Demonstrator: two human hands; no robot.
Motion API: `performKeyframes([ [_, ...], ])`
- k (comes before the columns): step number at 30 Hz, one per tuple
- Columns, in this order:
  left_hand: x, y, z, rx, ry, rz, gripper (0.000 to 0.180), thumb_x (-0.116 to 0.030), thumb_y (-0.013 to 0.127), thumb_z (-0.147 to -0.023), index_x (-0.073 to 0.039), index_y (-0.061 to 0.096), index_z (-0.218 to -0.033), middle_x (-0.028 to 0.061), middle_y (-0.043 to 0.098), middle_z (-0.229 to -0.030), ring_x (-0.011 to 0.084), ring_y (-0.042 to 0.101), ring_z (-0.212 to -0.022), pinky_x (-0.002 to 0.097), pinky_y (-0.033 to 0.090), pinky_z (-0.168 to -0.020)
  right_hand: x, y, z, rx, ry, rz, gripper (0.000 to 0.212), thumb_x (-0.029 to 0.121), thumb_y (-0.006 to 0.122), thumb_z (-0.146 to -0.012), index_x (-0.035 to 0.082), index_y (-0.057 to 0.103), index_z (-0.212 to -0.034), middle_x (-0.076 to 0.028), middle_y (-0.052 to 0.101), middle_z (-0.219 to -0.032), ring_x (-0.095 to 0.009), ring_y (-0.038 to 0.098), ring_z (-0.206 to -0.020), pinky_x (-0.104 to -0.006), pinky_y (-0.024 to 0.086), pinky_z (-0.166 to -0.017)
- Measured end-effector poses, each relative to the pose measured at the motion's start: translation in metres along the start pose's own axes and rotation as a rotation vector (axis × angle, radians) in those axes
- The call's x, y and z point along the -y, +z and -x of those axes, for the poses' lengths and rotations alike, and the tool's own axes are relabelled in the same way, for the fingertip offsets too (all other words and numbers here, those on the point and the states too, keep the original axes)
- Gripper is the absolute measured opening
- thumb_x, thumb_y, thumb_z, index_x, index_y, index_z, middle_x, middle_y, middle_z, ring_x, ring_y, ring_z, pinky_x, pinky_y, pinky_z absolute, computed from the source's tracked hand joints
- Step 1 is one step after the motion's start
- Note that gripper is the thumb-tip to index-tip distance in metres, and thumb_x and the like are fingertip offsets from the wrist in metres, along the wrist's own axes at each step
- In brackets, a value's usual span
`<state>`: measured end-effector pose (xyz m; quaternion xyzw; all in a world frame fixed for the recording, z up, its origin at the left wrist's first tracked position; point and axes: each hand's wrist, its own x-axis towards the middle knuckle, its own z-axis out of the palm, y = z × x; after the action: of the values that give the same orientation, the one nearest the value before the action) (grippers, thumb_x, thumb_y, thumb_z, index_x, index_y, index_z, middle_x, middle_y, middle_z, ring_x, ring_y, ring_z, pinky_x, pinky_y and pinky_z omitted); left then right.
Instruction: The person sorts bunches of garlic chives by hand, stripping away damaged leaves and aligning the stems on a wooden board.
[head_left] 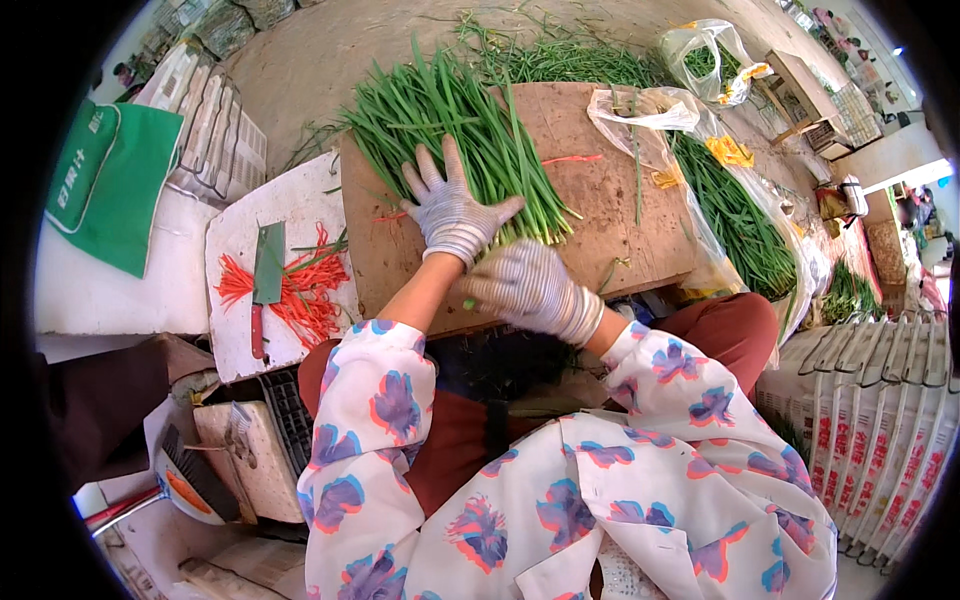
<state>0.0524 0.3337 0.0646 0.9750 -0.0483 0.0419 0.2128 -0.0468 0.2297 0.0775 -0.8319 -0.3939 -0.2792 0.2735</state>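
Note:
A thick pile of garlic chives (450, 130) lies on a brown board (620, 230), leaves pointing away and pale stem ends toward me. My left hand (455, 208), in a striped knit glove, rests flat on the stems with fingers spread. Just right of it and nearer to me is my right hand (525, 290), gloved alike and a little blurred. Its fingers are curled in, and a small green bit shows by the fingertips; what they hold is mostly hidden. One red tie strip (572, 158) lies on the board right of the leaves.
At left, a cleaver (268, 265) with a red handle lies across red tie strips (315, 300) on a white foam slab (225, 235). A green bag (115, 180) sits farther left. Clear plastic bags hold more chives (735, 220) at right. Stacked white boxes (870, 420) stand near right.

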Motion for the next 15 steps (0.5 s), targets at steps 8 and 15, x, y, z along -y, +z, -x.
performKeyframes([
  [8, 0.027, 0.022, 0.001, -0.178, 0.078, 0.205, 0.115, -0.041, 0.078, -0.056, -0.018, 0.009, -0.144, 0.0233, 0.009, -0.146, 0.0458, 0.01, -0.133, 0.0608, 0.018, -0.103, 0.028, -0.048, -0.012, 0.234, 0.067, -0.488, 0.02, 0.021, 0.071, -0.069, 0.013, 0.066, -0.086, -0.001, 0.056, -0.06, -0.023, 0.057, -0.053, -0.0354, 0.046, -0.048],
  [15, 0.026, 0.025, 0.0, -0.225, 0.109, 0.321, 0.111, -0.031, 0.078, -0.057, -0.013, 0.012, -0.144, 0.0257, 0.011, -0.144, 0.0475, 0.013, -0.131, 0.0546, 0.019, -0.106, -0.167, -0.114, -0.082, -0.35, 0.596, 0.912, 0.058, 0.028, 0.066, -0.077, 0.008, 0.044, -0.127, -0.022, 0.06, -0.108, -0.031, 0.061, -0.096, -0.0397, 0.048, -0.084],
])
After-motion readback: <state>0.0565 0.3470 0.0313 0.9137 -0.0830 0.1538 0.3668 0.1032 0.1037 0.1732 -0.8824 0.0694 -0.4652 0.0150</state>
